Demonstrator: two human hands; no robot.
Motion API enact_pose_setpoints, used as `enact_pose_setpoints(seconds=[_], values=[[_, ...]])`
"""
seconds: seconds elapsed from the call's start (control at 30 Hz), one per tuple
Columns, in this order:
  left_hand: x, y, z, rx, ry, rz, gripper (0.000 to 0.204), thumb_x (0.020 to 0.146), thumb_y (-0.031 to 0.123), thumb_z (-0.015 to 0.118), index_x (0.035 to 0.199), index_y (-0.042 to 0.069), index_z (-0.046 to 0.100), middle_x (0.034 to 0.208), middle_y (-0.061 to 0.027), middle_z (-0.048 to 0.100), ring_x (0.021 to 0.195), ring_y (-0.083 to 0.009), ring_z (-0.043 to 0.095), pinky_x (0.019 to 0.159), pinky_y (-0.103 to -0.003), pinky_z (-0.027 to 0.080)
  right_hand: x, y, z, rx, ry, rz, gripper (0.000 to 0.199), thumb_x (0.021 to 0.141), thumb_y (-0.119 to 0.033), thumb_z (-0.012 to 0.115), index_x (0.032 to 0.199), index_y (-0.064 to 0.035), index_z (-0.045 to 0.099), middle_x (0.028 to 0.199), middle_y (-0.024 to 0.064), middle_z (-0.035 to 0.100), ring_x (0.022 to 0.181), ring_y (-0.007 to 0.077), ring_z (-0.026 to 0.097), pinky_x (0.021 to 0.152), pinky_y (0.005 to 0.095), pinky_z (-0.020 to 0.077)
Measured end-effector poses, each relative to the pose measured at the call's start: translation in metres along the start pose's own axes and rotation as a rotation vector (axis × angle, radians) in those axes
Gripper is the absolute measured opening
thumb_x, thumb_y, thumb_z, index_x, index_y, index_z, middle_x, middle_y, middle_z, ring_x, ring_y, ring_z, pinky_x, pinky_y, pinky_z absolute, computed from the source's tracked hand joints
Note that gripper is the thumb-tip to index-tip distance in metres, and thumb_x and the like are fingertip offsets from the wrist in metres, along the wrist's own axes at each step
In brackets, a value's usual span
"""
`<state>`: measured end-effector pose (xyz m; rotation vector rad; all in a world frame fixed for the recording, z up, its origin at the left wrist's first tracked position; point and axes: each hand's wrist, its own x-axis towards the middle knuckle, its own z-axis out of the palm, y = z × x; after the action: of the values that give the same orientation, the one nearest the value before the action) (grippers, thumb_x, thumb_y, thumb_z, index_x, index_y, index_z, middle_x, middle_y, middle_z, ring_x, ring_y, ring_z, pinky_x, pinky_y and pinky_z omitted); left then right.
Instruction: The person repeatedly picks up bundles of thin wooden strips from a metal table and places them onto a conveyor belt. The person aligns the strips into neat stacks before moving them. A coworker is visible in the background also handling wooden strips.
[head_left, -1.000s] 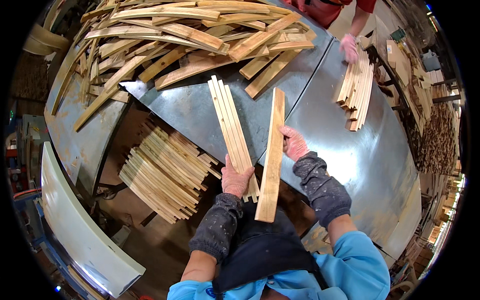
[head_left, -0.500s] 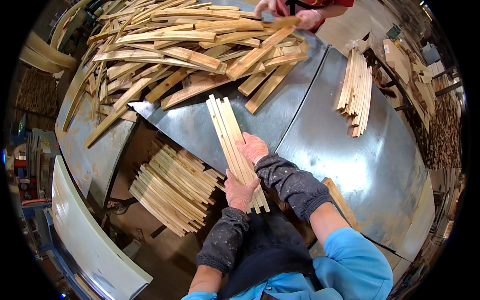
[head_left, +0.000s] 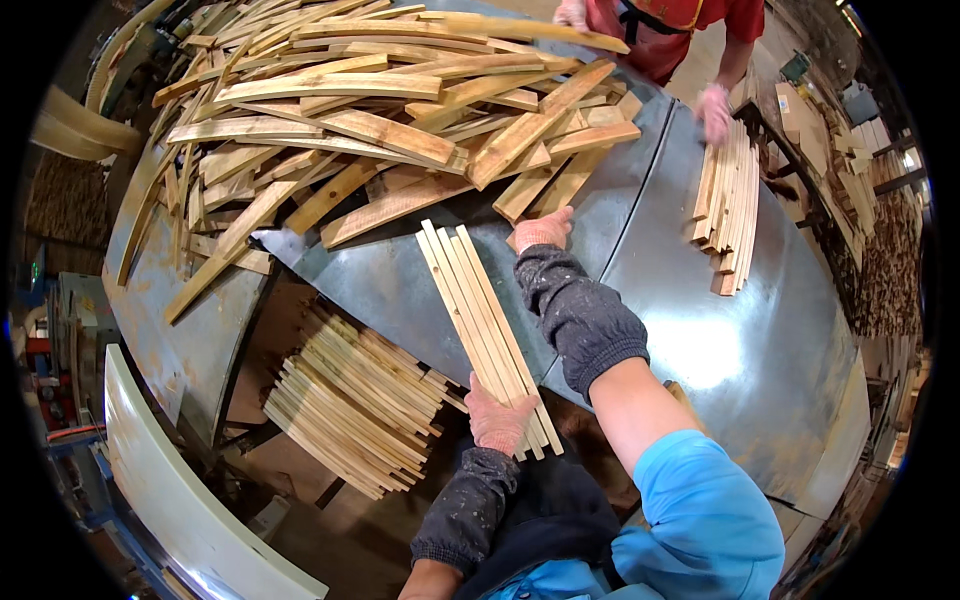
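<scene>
Under left hand [head_left: 497,420], slat bundle [head_left: 482,315] end hidden; right hand [head_left: 541,230] at pile [head_left: 380,130].

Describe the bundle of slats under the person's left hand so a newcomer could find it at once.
Start at the grey metal table, below its big loose heap of planks. The bundle of slats lies near the table's front edge, the left hand on its near end. Unlike the heap, its thin pale strips lie flat and parallel.

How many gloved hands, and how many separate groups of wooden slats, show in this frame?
Gloved hands: 4, the person's left hand, right hand, and a co-worker's two.
Slat groups: 4, the loose heap, held bundle, lower stack, co-worker's stack.
Total: 8
</scene>
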<state>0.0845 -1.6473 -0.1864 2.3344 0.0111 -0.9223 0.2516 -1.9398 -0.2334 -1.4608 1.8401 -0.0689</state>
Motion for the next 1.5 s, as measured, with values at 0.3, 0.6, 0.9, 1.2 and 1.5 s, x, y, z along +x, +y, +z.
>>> enact_pose_setpoints(seconds=[0.3,0.6,0.9,1.2,1.5], values=[[0.004,-0.005,0.002,-0.044,0.011,0.04,0.133,0.064,0.035,0.101,0.167,-0.001,0.024,0.146,-0.0267,0.047,0.133,-0.0437,0.055,0.116,-0.047,0.049,-0.005,0.169,-0.11,0.542,-0.749,-0.188,0.075,0.086,-0.001,0.074,0.155,-0.0027,0.045,0.117,0.0101,0.067,0.1,0.0231,0.067,0.091,0.0436,0.0601],[-0.004,-0.006,0.004,-0.011,0.037,0.076,0.132,0.067,0.034,0.1,0.169,0.002,0.022,0.148,-0.0288,0.047,0.134,-0.0442,0.056,0.117,-0.048,0.049,-0.117,0.334,-0.178,0.194,-1.032,-0.14,0.068,0.084,0.001,0.066,0.15,-0.0003,0.049,0.116,0.0128,0.071,0.105,0.0275,0.072,0.093,0.0411,0.0595],[-0.002,-0.024,0.0,-0.202,0.004,0.127,0.128,0.067,0.037,0.1,0.168,0.007,0.028,0.152,-0.0275,0.047,0.138,-0.0445,0.053,0.117,-0.048,0.049,-0.154,0.256,-0.138,-0.835,-0.954,-0.53,0.084,0.088,-0.026,0.074,0.157,0.005,0.036,0.107,0.029,0.077,0.099,0.0417,0.077,0.082,0.049,0.0612],[0.017,-0.019,-0.008,-0.221,0.053,0.016,0.137,0.063,0.039,0.102,0.17,0.008,0.022,0.149,-0.0283,0.048,0.136,-0.0441,0.054,0.117,-0.047,0.048,-0.091,0.157,-0.084,-0.987,-0.682,-0.98,0.057,0.09,-0.033,0.07,0.139,-0.0047,0.059,0.113,0.0225,0.077,0.108,0.0435,0.073,0.092,0.053,0.0585],[0.03,-0.034,-0.01,-0.304,-0.026,0.003,0.134,0.066,0.035,0.101,0.17,0.006,0.02,0.147,-0.0248,0.051,0.134,-0.0438,0.057,0.113,-0.049,0.051,-0.047,-0.047,0.05,-0.764,0.256,-1.579,0.062,0.097,-0.015,0.055,0.159,-0.0132,0.052,0.156,0.015,0.058,0.144,0.0362,0.053,0.125,0.0538,0.036]])
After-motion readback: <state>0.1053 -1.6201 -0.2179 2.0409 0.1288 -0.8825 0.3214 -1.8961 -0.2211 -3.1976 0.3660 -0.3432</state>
